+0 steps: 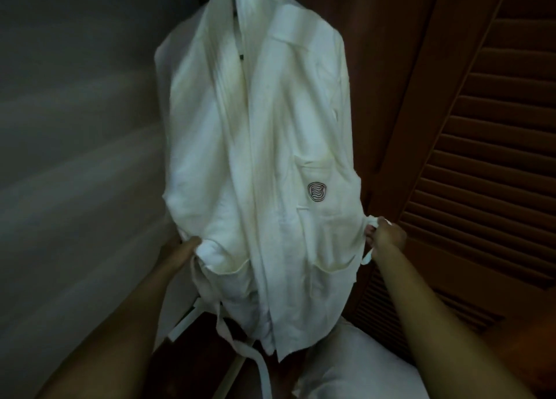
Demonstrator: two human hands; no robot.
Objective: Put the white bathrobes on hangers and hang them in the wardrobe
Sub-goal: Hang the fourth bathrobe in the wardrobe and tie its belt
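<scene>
My left hand (pixel 183 249) grips the robe (pixel 258 157) at its lower left edge, fingers curled into the fabric. My right hand (pixel 386 233) pinches the belt (pixel 368 255) at the robe's right side, fingers closed round it. The robe hangs inside the wardrobe, front facing me, beside the louvred door (pixel 487 163). A white pillow (pixel 346 365) lies below.

**Materials: cloth robe, wood door**

White bathrobe (pixel 255 157): matt woven cloth, soft, creased; dark stitched emblem (pixel 316 191) on its chest. Belt (pixel 365 257) same matt cloth. Right of robe, louvred wardrobe door (pixel 481 157): reddish-brown wood, smooth, slight sheen. Below robe, white pillow (pixel 346 362): smooth cloth.
</scene>
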